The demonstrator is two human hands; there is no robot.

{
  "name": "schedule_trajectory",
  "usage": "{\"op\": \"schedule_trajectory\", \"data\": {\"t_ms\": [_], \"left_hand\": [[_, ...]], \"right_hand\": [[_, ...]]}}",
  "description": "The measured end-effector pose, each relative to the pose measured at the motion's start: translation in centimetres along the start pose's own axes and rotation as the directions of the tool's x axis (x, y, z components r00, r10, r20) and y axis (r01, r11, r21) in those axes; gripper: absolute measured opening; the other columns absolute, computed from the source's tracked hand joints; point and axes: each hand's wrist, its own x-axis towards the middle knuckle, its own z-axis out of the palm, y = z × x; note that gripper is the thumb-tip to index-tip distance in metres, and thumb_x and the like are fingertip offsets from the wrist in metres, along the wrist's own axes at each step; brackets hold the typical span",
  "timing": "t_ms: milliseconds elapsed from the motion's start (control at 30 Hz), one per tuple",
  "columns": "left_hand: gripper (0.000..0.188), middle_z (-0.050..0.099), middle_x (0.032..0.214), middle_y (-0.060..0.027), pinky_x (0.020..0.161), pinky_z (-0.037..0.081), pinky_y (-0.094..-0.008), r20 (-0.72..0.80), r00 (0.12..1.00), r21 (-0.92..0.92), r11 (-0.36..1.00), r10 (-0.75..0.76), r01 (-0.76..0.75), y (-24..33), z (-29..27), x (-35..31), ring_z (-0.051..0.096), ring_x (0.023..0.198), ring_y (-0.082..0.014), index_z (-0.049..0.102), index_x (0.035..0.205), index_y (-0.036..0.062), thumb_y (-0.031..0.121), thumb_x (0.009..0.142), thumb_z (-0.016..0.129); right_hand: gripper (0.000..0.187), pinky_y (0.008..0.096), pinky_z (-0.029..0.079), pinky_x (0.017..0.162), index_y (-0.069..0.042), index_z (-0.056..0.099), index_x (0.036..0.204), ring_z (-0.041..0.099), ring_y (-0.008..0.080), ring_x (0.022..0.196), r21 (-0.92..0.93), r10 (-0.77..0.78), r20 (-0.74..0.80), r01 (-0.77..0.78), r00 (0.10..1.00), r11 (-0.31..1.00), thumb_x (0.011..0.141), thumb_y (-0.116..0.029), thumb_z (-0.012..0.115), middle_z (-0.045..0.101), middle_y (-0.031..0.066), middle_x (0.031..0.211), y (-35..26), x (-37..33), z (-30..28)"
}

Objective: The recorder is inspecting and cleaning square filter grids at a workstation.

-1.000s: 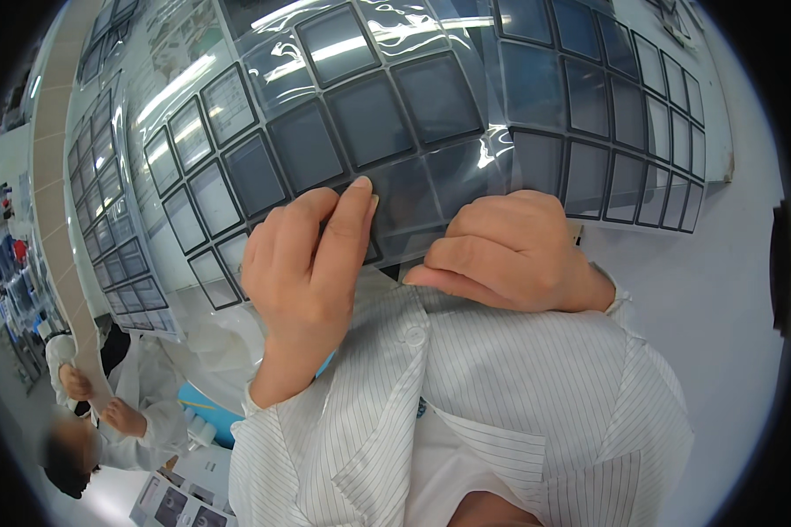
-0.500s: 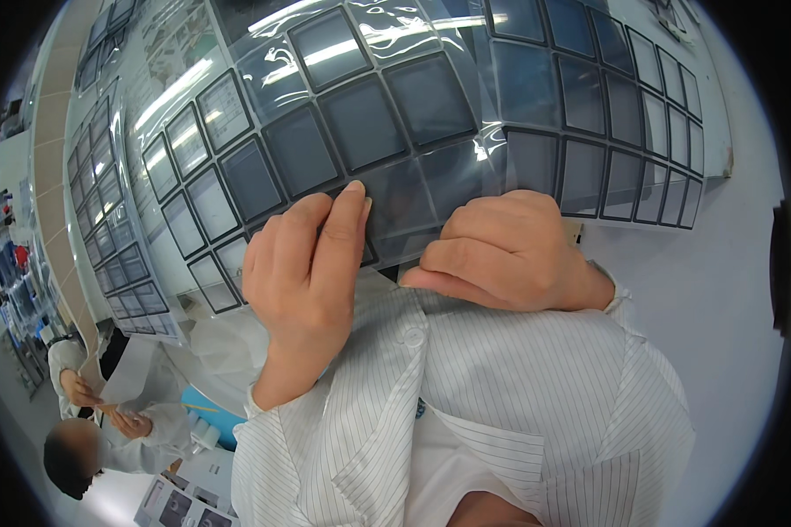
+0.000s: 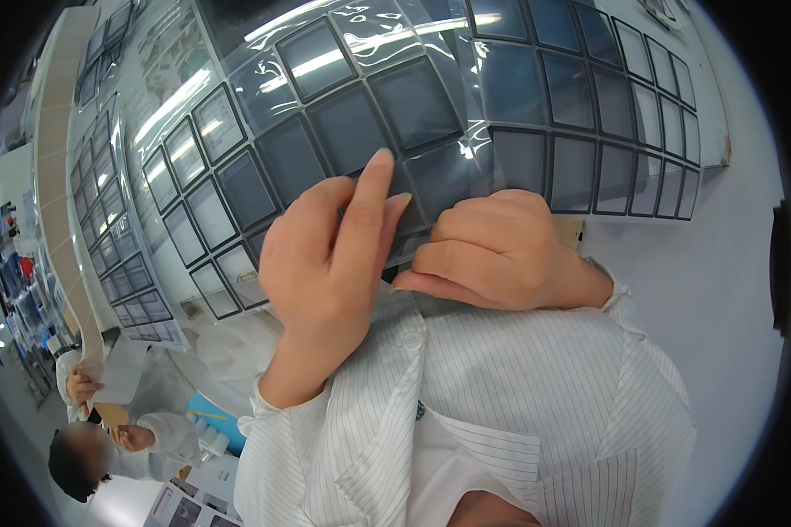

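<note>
A clear glossy plastic sheet (image 3: 431,180) lies in front of me, with rows of dark, black-bordered rectangular panels (image 3: 347,127) on or beneath it. My left hand (image 3: 321,250) is over the sheet's near part. Its index finger stretches forward and the thumb stands a little apart, with nothing visible between them. To its right, my right hand (image 3: 497,250) is closed at the sheet's near edge, fingers curled and thumb pointing left. Whatever it grips, if anything, is hidden by the fingers.
More bordered panels (image 3: 576,176) continue to the right, and another panelled sheet (image 3: 123,237) lies at the far left. At lower left another person (image 3: 163,439) holds a white sheet (image 3: 119,373), near a blue object (image 3: 220,422). A pale surface (image 3: 668,290) extends on the right.
My left hand has moved right and slightly forward; its index finger and thumb have spread apart. The panels have shifted slightly. My right hand has barely moved. The other person's hands have moved.
</note>
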Motion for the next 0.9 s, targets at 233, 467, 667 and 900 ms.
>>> {"op": "schedule_trajectory", "data": {"t_ms": [233, 467, 667, 900], "left_hand": [[0.039, 0.057, 0.083, -0.0049, 0.051, 0.041, -0.0266, 0.09, 0.995, 0.022, 0.999, 0.043, -0.045, 0.2, 0.6, 0.7, 0.05, 0.059, -0.0141, 0.072, 0.113, 0.0086, 0.0, 0.075, 0.078], [0.036, 0.06, 0.084, -0.0029, 0.05, 0.043, -0.0253, -0.027, 0.99, 0.051, 0.989, 0.139, -0.138, -0.2, 1.2, 0.4, 0.058, 0.063, -0.0142, 0.073, 0.106, 0.0074, 0.011, 0.071, 0.077], [0.024, 0.061, 0.084, -0.003, 0.047, 0.043, -0.0239, -0.003, 0.996, 0.047, 0.995, 0.088, -0.088, 0.0, 1.2, 0.3, 0.058, 0.062, -0.0137, 0.072, 0.094, 0.0057, 0.012, 0.072, 0.077], [0.022, 0.061, 0.08, -0.0058, 0.047, 0.042, -0.0243, -0.083, 0.995, -0.009, 0.998, 0.06, -0.061, 0.2, 0.3, -0.6, 0.058, 0.058, -0.0156, 0.071, 0.089, 0.0021, 0.007, 0.07, 0.081]], "right_hand": [[0.026, 0.0252, 0.034, 0.039, -0.008, 0.064, 0.077, 0.053, 0.013, 0.05, 0.007, -0.016, -0.012, 0.016, 1.0, 1.0, 0.07, -0.023, 0.084, 0.055, 0.0004, 0.065, 0.2, -0.2, 0.2], [0.027, 0.0243, 0.034, 0.039, -0.008, 0.064, 0.078, 0.054, 0.0124, 0.051, -0.009, -0.035, -0.044, 0.034, 0.998, 0.999, 0.069, -0.023, 0.084, 0.056, 0.0, 0.065, 0.3, -0.2, 0.4], [0.026, 0.0244, 0.035, 0.039, -0.008, 0.064, 0.079, 0.054, 0.0123, 0.051, -0.003, -0.03, -0.021, 0.03, 0.999, 1.0, 0.07, -0.022, 0.084, 0.056, -0.0001, 0.065, 0.2, -0.1, 0.1], [0.026, 0.0248, 0.035, 0.039, -0.009, 0.064, 0.079, 0.054, 0.0124, 0.051, -0.005, -0.035, -0.049, 0.035, 0.998, 0.999, 0.07, -0.023, 0.084, 0.056, -0.0005, 0.065, 0.1, -0.2, 0.4]]}}
